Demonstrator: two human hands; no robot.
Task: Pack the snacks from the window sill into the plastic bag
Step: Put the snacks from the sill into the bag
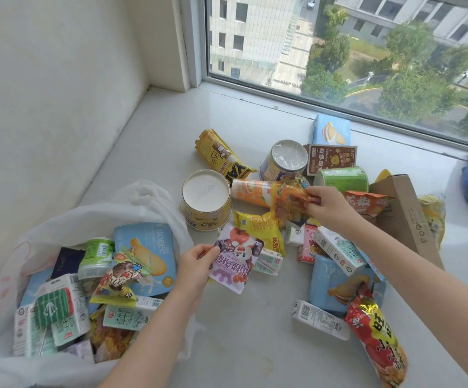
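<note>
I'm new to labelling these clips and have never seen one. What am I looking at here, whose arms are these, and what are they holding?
There is no machine. One camera worn on a person's head looks down at their own hands. The left hand holds a purple and white snack packet. The right hand pinches an orange crinkly packet. Both are over a white window sill strewn with cups, cartons and boxes. At the lower left, an open white plastic bag already holds several snacks.

Left hand [196, 264] low, fingers [213, 252] pinching a packet edge. Right hand [326, 204] extended further forward, fingers curled, gripping a wrapper. Both forearms bare.
</note>
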